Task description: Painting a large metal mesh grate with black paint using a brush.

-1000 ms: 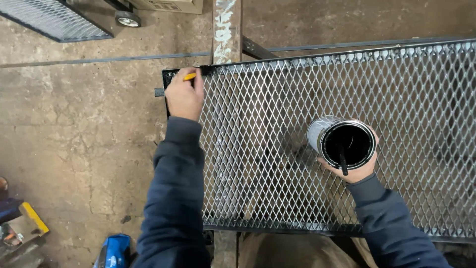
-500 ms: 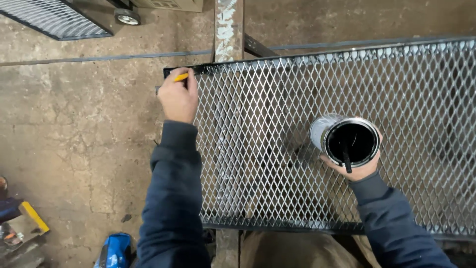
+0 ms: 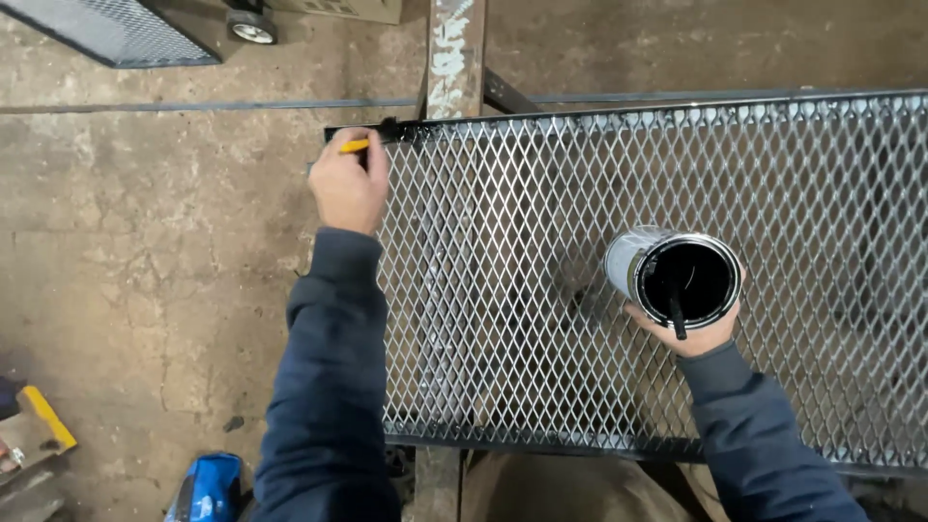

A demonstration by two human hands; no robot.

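Even, soft light fills the scene, and the concrete floor (image 3: 145,242) carries only faint shadows. Wet black paint on the mesh panel (image 3: 599,193) gives small bright glints along its far edge. Focus is sharp throughout, with slight bending of straight lines toward the frame edges.

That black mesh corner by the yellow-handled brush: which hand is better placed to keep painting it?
The left hand. It holds the brush right at the mesh panel's far-left corner. The right hand is busy holding the open paint can over the middle of the mesh.
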